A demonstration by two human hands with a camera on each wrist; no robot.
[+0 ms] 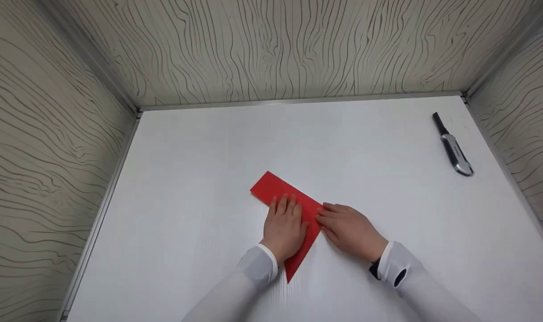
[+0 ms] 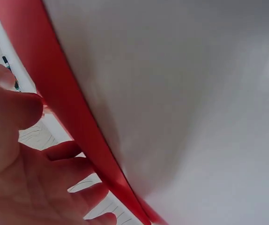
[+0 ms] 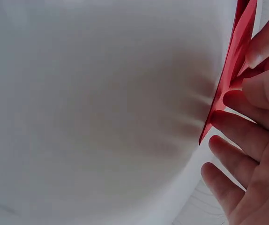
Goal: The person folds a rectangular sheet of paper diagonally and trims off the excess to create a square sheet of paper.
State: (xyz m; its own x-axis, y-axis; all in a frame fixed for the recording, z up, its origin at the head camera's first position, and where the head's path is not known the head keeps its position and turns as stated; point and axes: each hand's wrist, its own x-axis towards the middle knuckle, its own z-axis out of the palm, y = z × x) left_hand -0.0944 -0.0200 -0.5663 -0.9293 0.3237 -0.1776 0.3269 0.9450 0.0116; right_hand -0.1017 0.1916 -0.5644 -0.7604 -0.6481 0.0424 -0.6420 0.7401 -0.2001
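A folded sheet of red paper point(image 1: 267, 184) lies on the white table, bent into an L shape with a squared end at upper left and a sharp point towards the person. My left hand point(image 1: 284, 230) lies over its middle, fingers extended and pressing on it. At the right-hand corner of the fold, the fingertips of my right hand point(image 1: 354, 230) touch the paper with fairly straight fingers. In the left wrist view the paper point(image 2: 66, 84) runs as a band past the fingertips. Layers of the paper point(image 3: 228, 75) stand slightly apart in the right wrist view.
A utility knife point(image 1: 454, 152) with a black and silver handle lies at the far right of the white table point(image 1: 199, 147). Wood-patterned panels point(image 1: 271, 49) rise along the back and both sides, with a metal frame at the table's edges.
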